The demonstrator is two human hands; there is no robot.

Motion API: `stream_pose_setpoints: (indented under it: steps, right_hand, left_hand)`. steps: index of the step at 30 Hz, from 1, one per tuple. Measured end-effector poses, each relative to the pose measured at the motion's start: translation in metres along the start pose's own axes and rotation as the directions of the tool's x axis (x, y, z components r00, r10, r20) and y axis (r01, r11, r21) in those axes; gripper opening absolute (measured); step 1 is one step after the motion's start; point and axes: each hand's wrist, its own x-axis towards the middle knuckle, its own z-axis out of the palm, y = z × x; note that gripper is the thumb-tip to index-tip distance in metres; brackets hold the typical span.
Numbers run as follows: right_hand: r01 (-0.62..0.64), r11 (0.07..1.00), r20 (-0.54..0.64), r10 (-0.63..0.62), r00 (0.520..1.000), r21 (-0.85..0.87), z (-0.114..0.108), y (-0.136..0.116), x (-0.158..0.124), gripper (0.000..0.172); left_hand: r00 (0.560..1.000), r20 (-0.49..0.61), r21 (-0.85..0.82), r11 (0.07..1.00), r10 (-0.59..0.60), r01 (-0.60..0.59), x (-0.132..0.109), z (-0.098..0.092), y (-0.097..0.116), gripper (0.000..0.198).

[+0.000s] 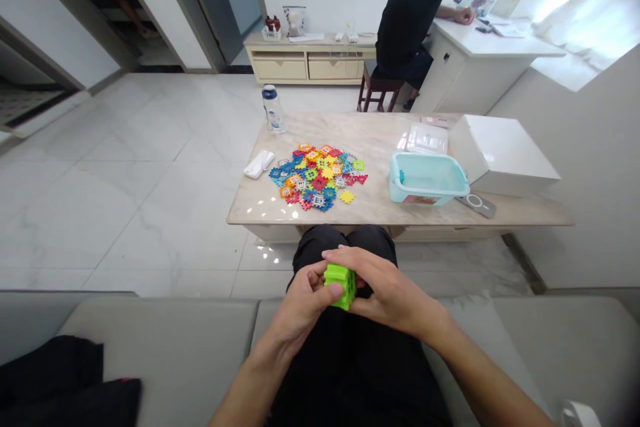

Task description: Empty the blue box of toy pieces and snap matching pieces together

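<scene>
Above my lap, both hands hold a small bright green block [341,285] made of toothed plastic pieces. My left hand [306,297] grips its left side, with the thumb across the front. On the top and right side of the block are the curled fingers of my right hand [383,285]. Parts of the block are covered by my fingers. A loose pile of toothed plastic pieces [319,180] in red, blue, yellow, orange, green and white lies on the table [373,140] in front of me.
A light blue tub [427,195], a white box [505,153] and a clear case [427,139] stand on the table's right. A bottle [273,110] and white tissue pack [259,164] are at its left. A person [413,10] sits beyond, at a white counter [480,40].
</scene>
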Motion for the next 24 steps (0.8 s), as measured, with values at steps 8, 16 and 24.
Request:
stream_pose_setpoints:
  steps: [8, 16, 24]
  right_hand:
    - [-0.003, 1.000, -0.023, 0.003, 1.000, -0.030, -0.002, 0.005, -0.006, 0.069]
    - [-0.100, 0.957, -0.088, 0.078, 0.993, -0.271, -0.009, 0.000, -0.006, 0.067]
    - [-0.106, 0.913, -0.162, 0.045, 0.986, -0.395, 0.002, -0.010, -0.002, 0.058]
  left_hand:
    - [0.998, -0.056, 0.086, 0.996, -0.025, 0.030, -0.002, -0.004, 0.005, 0.068]
    - [0.952, -0.248, 0.401, 0.913, 0.179, -0.067, -0.007, 0.013, 0.011, 0.063]
    - [0.878, -0.303, 0.548, 0.821, 0.370, -0.157, 0.005, 0.028, -0.001, 0.035]
